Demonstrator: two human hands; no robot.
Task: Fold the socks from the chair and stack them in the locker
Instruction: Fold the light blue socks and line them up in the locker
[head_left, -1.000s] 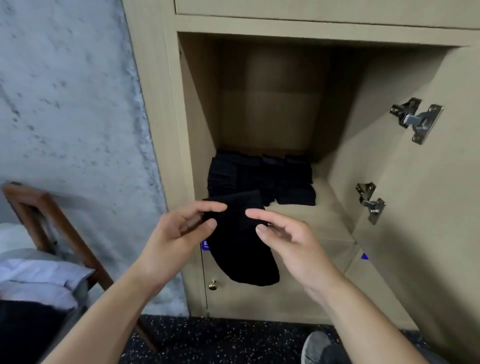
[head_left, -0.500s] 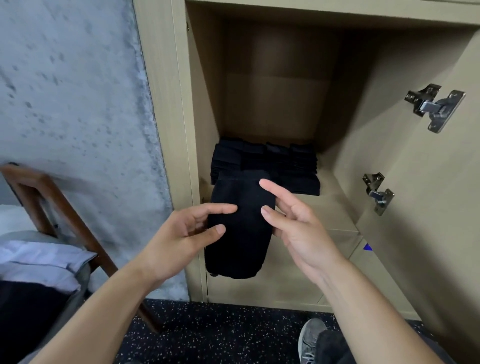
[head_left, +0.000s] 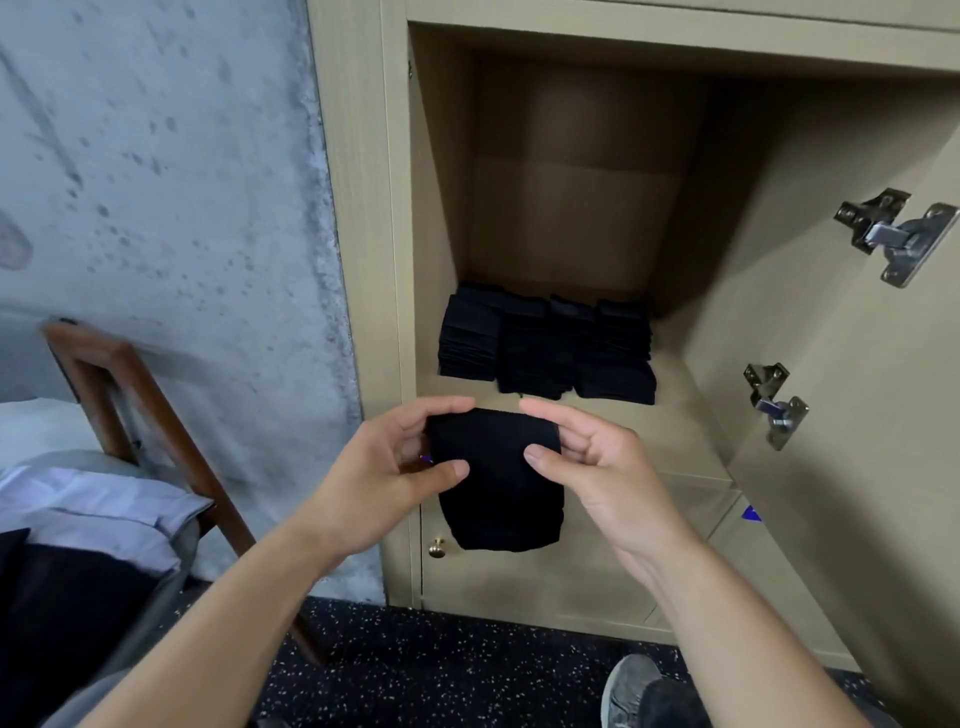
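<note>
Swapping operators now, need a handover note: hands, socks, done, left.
Left hand: pinches the left top edge of the folded black sock.
Right hand: pinches its right top edge. The sock hangs in front of the open locker, below its shelf.
Done: stacks of folded black socks sit at the back of the locker shelf; this sock is folded.
Left: set it on the stacks. Dark cloth lies on the chair at left; I cannot tell whether it is more socks.
</note>
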